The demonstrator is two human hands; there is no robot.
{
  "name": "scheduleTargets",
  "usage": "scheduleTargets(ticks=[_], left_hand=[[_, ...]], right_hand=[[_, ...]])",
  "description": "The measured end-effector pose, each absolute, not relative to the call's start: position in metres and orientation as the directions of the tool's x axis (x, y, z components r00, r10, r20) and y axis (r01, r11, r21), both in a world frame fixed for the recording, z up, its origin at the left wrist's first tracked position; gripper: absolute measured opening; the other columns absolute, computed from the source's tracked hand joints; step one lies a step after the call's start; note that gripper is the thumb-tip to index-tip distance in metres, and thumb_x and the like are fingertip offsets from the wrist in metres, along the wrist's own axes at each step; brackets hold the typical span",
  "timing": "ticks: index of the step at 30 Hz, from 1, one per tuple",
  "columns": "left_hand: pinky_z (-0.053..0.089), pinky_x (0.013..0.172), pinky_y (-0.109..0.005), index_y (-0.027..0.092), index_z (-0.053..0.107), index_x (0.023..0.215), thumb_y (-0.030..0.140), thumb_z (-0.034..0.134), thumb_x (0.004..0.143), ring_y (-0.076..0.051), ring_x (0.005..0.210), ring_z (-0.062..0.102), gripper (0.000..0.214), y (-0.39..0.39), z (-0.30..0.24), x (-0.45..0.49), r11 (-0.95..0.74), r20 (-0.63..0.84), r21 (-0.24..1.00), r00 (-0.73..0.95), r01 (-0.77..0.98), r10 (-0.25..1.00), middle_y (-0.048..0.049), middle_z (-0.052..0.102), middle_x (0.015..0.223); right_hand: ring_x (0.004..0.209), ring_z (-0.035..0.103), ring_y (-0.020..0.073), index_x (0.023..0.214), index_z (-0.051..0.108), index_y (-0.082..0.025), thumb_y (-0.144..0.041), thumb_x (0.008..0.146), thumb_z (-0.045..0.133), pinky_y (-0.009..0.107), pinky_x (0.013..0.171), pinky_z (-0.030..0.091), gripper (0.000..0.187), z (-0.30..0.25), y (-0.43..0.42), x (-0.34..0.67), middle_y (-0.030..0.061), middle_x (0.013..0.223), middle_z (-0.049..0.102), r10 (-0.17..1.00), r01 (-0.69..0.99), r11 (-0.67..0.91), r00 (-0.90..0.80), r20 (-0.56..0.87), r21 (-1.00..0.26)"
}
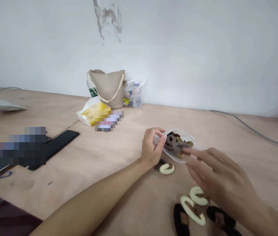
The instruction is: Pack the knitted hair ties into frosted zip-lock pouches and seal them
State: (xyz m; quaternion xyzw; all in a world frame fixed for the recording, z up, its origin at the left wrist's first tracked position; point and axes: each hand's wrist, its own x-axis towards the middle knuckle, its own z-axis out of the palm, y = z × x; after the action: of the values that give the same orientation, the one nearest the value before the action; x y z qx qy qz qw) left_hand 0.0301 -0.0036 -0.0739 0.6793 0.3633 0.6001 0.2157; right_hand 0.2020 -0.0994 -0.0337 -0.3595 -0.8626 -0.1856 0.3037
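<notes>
My left hand (153,144) is closed on the near-left edge of a clear plastic bag (178,158), holding its mouth open. Inside the bag lie several grey, brown and olive hair ties (171,141), soft fabric loops. My right hand (222,173), blurred by motion, reaches over the bag's right side. Its thumb and fingertips are pinched at a grey hair tie (182,146) in the bag's mouth. On the table below are cream hair ties (192,210) and black hair ties (180,219). Another cream hair tie (166,169) rests just beneath the bag.
A beige handbag (108,87) stands against the wall beside a plastic bag with a bottle (137,93). Nearer are a yellow tissue pack (96,113) and a blurred-out flat item (109,121). A black phone-like slab (55,149) lies left; a grey cable (254,129) runs right.
</notes>
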Motion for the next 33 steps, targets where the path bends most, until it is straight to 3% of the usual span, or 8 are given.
scheduleTargets(ticks=[3, 6, 10, 15, 17, 23, 27, 33], left_hand=[[0.043, 0.089, -0.037, 0.021, 0.05, 0.076, 0.023, 0.052, 0.084, -0.021, 0.097, 0.057, 0.01, -0.003, -0.074, 0.03, -0.643, 0.658, 0.731, 0.014, 0.229, 0.753, -0.0065, 0.064, 0.095], [0.043, 0.09, -0.038, 0.021, 0.05, 0.075, 0.022, 0.053, 0.083, -0.021, 0.098, 0.057, 0.009, -0.002, -0.072, 0.028, -0.634, 0.647, 0.743, 0.014, 0.216, 0.762, -0.0065, 0.064, 0.096], [0.042, 0.091, -0.039, 0.021, 0.051, 0.071, 0.021, 0.057, 0.08, -0.021, 0.096, 0.058, 0.011, 0.002, -0.064, 0.024, -0.635, 0.647, 0.742, 0.017, 0.214, 0.762, -0.0055, 0.065, 0.092], [0.042, 0.09, -0.039, 0.021, 0.052, 0.066, 0.02, 0.06, 0.077, -0.022, 0.098, 0.058, 0.014, 0.003, -0.056, 0.021, -0.649, 0.653, 0.732, 0.057, 0.208, 0.755, -0.0048, 0.067, 0.089], [0.042, 0.091, -0.039, 0.021, 0.052, 0.066, 0.019, 0.06, 0.076, -0.021, 0.097, 0.058, 0.013, 0.004, -0.056, 0.021, -0.642, 0.645, 0.74, 0.058, 0.201, 0.762, -0.0046, 0.067, 0.089], [0.045, 0.085, -0.037, 0.02, 0.053, 0.065, 0.02, 0.062, 0.075, -0.021, 0.09, 0.061, 0.013, 0.007, -0.058, 0.021, -0.586, 0.583, 0.796, 0.065, 0.154, 0.81, -0.0049, 0.067, 0.087], [0.045, 0.084, -0.037, 0.02, 0.053, 0.065, 0.021, 0.061, 0.076, -0.021, 0.09, 0.061, 0.013, 0.006, -0.057, 0.02, -0.569, 0.568, 0.807, 0.057, 0.158, 0.821, -0.0047, 0.068, 0.087], [0.046, 0.084, -0.036, 0.02, 0.054, 0.065, 0.02, 0.062, 0.075, -0.02, 0.089, 0.061, 0.013, 0.005, -0.058, 0.021, -0.554, 0.552, 0.818, 0.056, 0.152, 0.832, -0.0044, 0.068, 0.088]], right_hand=[[0.083, 0.058, 0.0234, 0.096, 0.058, -0.018, -0.008, 0.082, 0.049, 0.037, 0.073, 0.041, 0.019, -0.039, -0.096, 0.199, 0.009, 0.104, 0.065, 0.584, 0.775, 0.625, -0.539, 0.606, 0.087], [0.075, 0.056, 0.0197, 0.089, 0.059, -0.02, -0.009, 0.078, 0.052, 0.034, 0.068, 0.04, 0.017, -0.048, -0.097, 0.172, 0.0026, 0.084, 0.065, 0.572, 0.727, 0.678, -0.613, 0.544, 0.106], [0.066, 0.051, 0.0211, 0.073, 0.059, -0.017, -0.007, 0.071, 0.058, 0.035, 0.059, 0.035, 0.011, -0.053, -0.083, 0.136, 0.0046, 0.066, 0.059, 0.593, 0.763, 0.607, -0.621, 0.512, 0.222], [0.066, 0.05, 0.0197, 0.067, 0.057, -0.018, -0.008, 0.076, 0.058, 0.033, 0.059, 0.033, 0.014, -0.055, -0.073, 0.131, 0.0032, 0.059, 0.057, 0.538, 0.712, 0.661, -0.669, 0.513, 0.236], [0.066, 0.049, 0.0181, 0.069, 0.057, -0.018, -0.009, 0.08, 0.055, 0.032, 0.06, 0.033, 0.014, -0.055, -0.081, 0.137, 0.0021, 0.062, 0.059, 0.501, 0.679, 0.701, -0.687, 0.527, 0.219], [0.081, 0.053, 0.0194, 0.103, 0.059, -0.014, -0.007, 0.087, 0.042, 0.034, 0.071, 0.039, 0.025, -0.043, -0.091, 0.179, 0.0083, 0.103, 0.067, 0.348, 0.551, 0.826, -0.666, 0.66, 0.12], [0.078, 0.056, 0.0192, 0.098, 0.062, -0.019, -0.009, 0.083, 0.052, 0.034, 0.067, 0.039, 0.021, -0.043, -0.076, 0.207, 0.005, 0.103, 0.068, 0.451, 0.733, 0.662, -0.557, 0.697, 0.157], [0.073, 0.061, 0.0166, 0.097, 0.061, -0.021, -0.018, 0.085, 0.051, 0.032, 0.067, 0.044, 0.016, -0.048, -0.11, 0.232, 0.0015, 0.084, 0.068, 0.597, 0.731, 0.682, -0.527, 0.604, -0.036]])
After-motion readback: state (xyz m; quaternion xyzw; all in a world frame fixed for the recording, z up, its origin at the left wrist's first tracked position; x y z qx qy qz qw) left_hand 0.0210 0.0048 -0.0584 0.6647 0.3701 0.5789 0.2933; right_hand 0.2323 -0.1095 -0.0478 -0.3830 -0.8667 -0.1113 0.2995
